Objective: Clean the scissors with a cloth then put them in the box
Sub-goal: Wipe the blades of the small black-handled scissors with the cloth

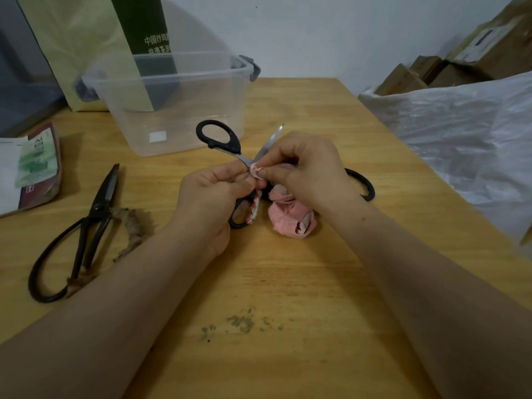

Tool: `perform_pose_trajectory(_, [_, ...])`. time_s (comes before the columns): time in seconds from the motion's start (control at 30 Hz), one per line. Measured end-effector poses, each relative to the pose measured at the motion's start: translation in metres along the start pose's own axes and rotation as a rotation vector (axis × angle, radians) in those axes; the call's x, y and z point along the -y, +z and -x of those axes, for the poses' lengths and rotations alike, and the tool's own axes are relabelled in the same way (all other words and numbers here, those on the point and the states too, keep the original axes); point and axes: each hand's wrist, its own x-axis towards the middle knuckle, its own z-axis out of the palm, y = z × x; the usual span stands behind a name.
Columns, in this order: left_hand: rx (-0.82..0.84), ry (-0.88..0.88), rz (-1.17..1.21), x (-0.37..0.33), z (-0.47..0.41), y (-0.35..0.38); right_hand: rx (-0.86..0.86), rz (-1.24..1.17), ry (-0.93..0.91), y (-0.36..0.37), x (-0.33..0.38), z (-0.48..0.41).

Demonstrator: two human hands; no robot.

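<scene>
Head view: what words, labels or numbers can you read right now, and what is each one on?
"中国炒鸡": white print on the paper bag's dark green panel, cut off at its right edge.
Line beneath: begins "北", the rest is too blurred.
Booklet, table's left edge: sideways digits, too blurred to read.
White sticker on the clear box: nothing legible.
Label on the cardboard box: too blurred.

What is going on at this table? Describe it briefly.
A person is cleaning open black-handled scissors. The left hand grips the lower handle while the right hand pinches a pink cloth against the blades near the pivot. The clear box behind holds no scissors yet; old dark scissors lie at left.
</scene>
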Motion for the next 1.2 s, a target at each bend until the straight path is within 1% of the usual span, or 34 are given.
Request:
perform_pose_trajectory(0.13, [-0.013, -0.017, 0.0, -0.002, 0.001, 0.001, 0.036, -0.047, 0.089, -0.007, 0.0, -0.002])
perform_pose_trajectory(0.27, [0.008, -0.005, 0.033, -0.002, 0.002, 0.001, -0.046, 0.02, 0.137, -0.011, -0.003, -0.004])
perform_pose_trajectory(0.3, [0.017, 0.005, 0.036, -0.003, 0.002, 0.001, -0.066, -0.028, 0.157, -0.014, -0.003, -0.005])
perform_pose_trajectory(0.37, [0.02, 0.013, 0.038, -0.003, 0.002, 0.0, -0.079, -0.246, 0.204, -0.018, 0.0, -0.003])
perform_pose_trajectory(0.4, [0.014, 0.011, 0.041, -0.004, 0.001, 0.0, -0.066, -0.342, 0.216, -0.019, 0.002, -0.001])
perform_pose_trajectory(0.43, [0.008, 0.008, 0.046, -0.004, 0.001, 0.0, -0.044, -0.389, 0.219, -0.021, 0.003, 0.0])
perform_pose_trajectory(0.5, [0.012, 0.007, 0.049, -0.004, 0.001, 0.0, 0.019, -0.392, 0.221, -0.02, 0.003, 0.001])
perform_pose_trajectory(0.6, [0.048, 0.044, 0.001, -0.003, 0.002, 0.001, 0.077, -0.286, 0.19, -0.014, 0.004, 0.002])
perform_pose_trajectory(0.67, [0.049, 0.057, -0.017, -0.001, 0.001, 0.001, 0.058, -0.262, 0.182, -0.011, 0.003, 0.0])
perform_pose_trajectory(0.83, [0.043, 0.052, 0.011, 0.0, 0.001, 0.002, 0.013, -0.31, 0.159, -0.01, 0.006, -0.001])
perform_pose_trajectory(1.0, [0.059, 0.064, 0.01, -0.002, 0.004, 0.004, -0.141, -0.419, 0.266, -0.019, 0.003, -0.005])
perform_pose_trajectory(1.07, [0.05, 0.065, 0.015, -0.003, 0.004, 0.002, -0.108, -0.514, 0.338, -0.023, 0.002, -0.005])
perform_pose_trajectory(1.2, [0.045, 0.061, 0.018, -0.003, 0.003, 0.002, 0.051, -0.602, 0.39, -0.024, 0.004, 0.0])
